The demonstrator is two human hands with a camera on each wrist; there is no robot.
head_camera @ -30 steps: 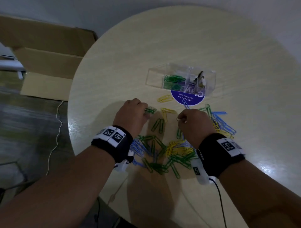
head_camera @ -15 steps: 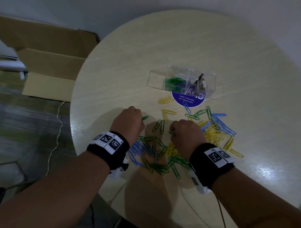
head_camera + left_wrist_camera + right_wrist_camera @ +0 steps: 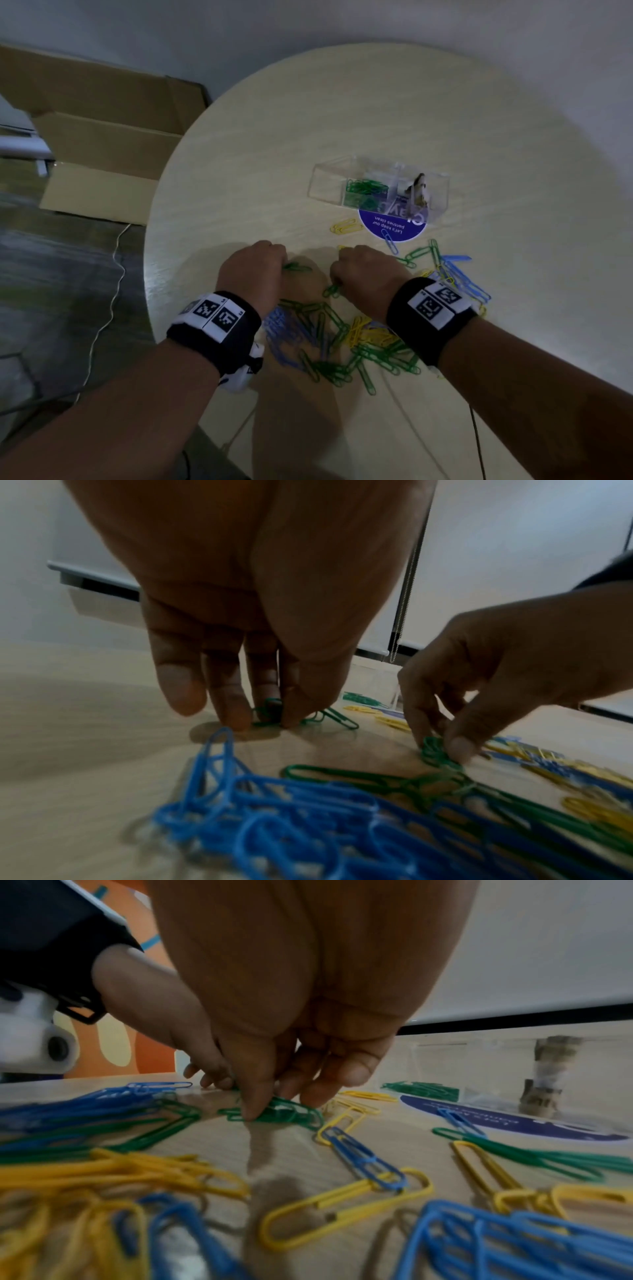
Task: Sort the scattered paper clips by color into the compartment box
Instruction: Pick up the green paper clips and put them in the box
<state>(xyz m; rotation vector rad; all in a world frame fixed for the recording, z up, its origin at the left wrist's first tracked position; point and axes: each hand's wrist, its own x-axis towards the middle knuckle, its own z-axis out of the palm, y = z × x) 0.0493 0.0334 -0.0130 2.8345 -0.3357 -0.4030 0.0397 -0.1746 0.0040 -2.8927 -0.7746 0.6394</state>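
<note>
Green, blue and yellow paper clips (image 3: 346, 339) lie scattered on the round table near its front edge. The clear compartment box (image 3: 378, 188) stands farther back, with green clips (image 3: 364, 187) in its middle compartment. My left hand (image 3: 255, 274) pinches a few green clips (image 3: 274, 714) against the tabletop between thumb and fingertips. My right hand (image 3: 363, 277) does the same just to the right, its thumb and fingers closed on a small bunch of green clips (image 3: 284, 1115). Blue clips (image 3: 274, 804) lie below the left wrist, yellow clips (image 3: 103, 1172) below the right.
A purple round sticker (image 3: 394, 222) lies under the box's front edge. A small brownish object (image 3: 418, 192) stands in the box's right compartment. Cardboard boxes (image 3: 96, 144) sit on the floor to the left. A cable (image 3: 106, 308) trails on the floor.
Both hands drew back toward me and closer together; the left hand lowered its green clips to the table, and the right hand came down on green clips in the pile.
</note>
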